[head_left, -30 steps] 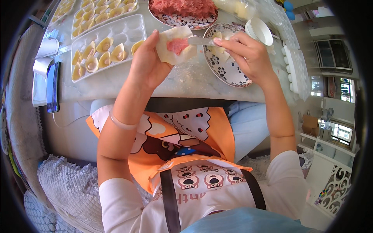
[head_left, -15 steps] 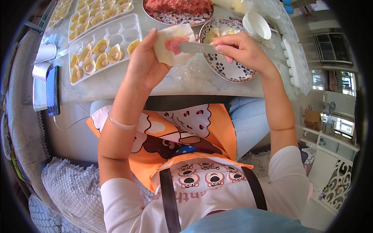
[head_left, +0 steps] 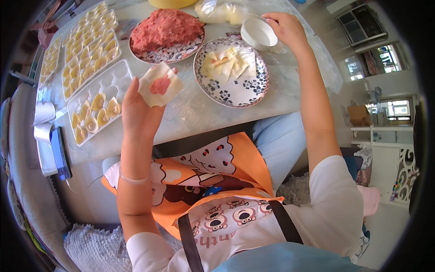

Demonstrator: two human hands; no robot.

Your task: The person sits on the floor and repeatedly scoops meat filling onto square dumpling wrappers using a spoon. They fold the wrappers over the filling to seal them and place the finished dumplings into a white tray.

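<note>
Wrapper (head_left: 171,94) of pale dough lies in the left hand (head_left: 141,108), raised over the bench (head_left: 195,121), with a pink patch of meat filling (head_left: 159,85) near its middle. That hand is clamped on the wrapper, thumb along the near edge and the fingers mostly hidden underneath. Half a second ago the flat blade was pressed to the filling; now nothing touches it, and the whole patch can be seen. The right hand (head_left: 287,30) has moved off to the far right side, beside the white bowl (head_left: 260,34). Its thumb and fingertips are together on what looks like the knife (head_left: 254,15), seen almost edge-on as a thin line, so the exact grip cannot be told. With that arm out of the way, the patterned plate (head_left: 230,94) shows whole, several loose dough strips (head_left: 231,63) piled on it; earlier the hand covered part of it. The view has swung too, bringing in more of the mound of pink meat (head_left: 165,29) on its own plate (head_left: 166,57). To the left, the nearest white tray (head_left: 127,69) has folded dumplings (head_left: 97,102) in some of its hollows, as before.
</note>
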